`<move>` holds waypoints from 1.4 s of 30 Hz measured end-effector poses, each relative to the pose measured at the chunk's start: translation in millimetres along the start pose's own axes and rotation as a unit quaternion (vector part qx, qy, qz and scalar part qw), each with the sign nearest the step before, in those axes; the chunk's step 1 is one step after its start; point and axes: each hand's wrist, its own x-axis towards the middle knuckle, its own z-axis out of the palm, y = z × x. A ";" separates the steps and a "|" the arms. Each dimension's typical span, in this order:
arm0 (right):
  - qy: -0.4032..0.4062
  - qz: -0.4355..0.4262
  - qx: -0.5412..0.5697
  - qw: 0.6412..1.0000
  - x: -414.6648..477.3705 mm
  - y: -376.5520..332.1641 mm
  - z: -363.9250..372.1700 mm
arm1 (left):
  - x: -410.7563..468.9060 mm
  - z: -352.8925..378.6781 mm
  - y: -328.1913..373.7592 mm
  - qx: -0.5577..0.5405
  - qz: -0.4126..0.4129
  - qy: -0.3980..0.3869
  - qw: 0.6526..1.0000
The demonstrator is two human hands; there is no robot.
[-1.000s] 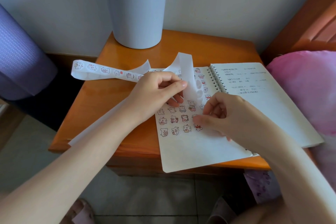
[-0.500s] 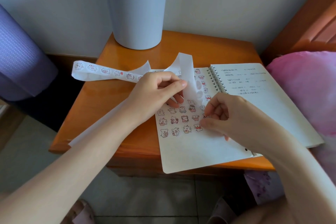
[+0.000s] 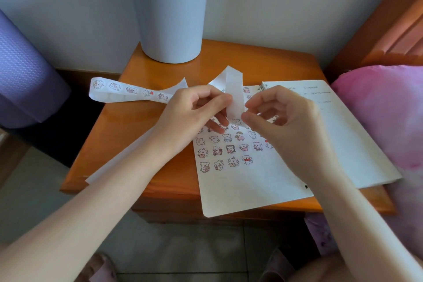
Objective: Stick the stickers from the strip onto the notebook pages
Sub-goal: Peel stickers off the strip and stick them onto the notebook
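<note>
**Right hand leaves the page and goes up to the strip**

Right hand (image 3: 281, 119), which half a second ago pressed its thumb on the lowest row of stickers, now sits higher, at centre frame. Its thumb and forefinger are narrowed at the right edge of the white paper sticker strip (image 3: 130, 92) printed with small cartoon animals; whether they grip it I cannot tell. The left hand (image 3: 194, 117) has not moved and pinches the strip's raised loop, thumb in front, fingers behind. The strip's printed end trails toward the left of the frame over the glossy orange wooden counter (image 3: 128, 144). A white spiral-bound notebook (image 3: 247, 192) lies open on the counter's right half. Where the right hand was, a small bear sticker with a red scarf (image 3: 247, 159) now ends the lowest row on the left page. The pale grey-blue plastic bin (image 3: 169, 18) stands at upper centre as before.
</note>
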 end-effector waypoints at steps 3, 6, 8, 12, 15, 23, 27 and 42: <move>0.008 -0.008 0.012 1.000 0.6 -1.8 -0.7 | -0.5 1.1 0.3 -0.007 0.006 -0.005 1.000; 0.024 0.001 0.040 0.999 3.0 -1.7 -1.5 | -0.9 1.8 1.1 -0.002 0.011 -0.017 1.000; 0.029 0.002 0.037 0.999 4.2 -0.8 -1.6 | -0.6 2.1 1.4 0.025 0.017 -0.020 0.999; 0.029 -0.010 0.010 0.999 2.6 -0.7 -0.7 | 0.9 2.3 0.1 0.029 0.015 -0.014 0.999; 0.031 -0.024 -0.012 0.999 1.8 -0.9 -0.9 | 1.4 2.1 0.3 0.023 0.014 -0.008 1.000; 0.039 -0.031 -0.027 0.998 2.4 1.3 -0.2 | 1.1 2.8 0.7 0.021 0.015 -0.013 1.000; 0.035 -0.040 -0.040 0.998 3.0 1.8 -0.2 | 1.1 2.3 1.1 0.017 0.011 -0.014 1.000; 0.020 -0.058 -0.111 0.992 -0.5 -0.3 4.3 | 1.6 3.1 1.1 0.008 -0.012 -0.013 1.000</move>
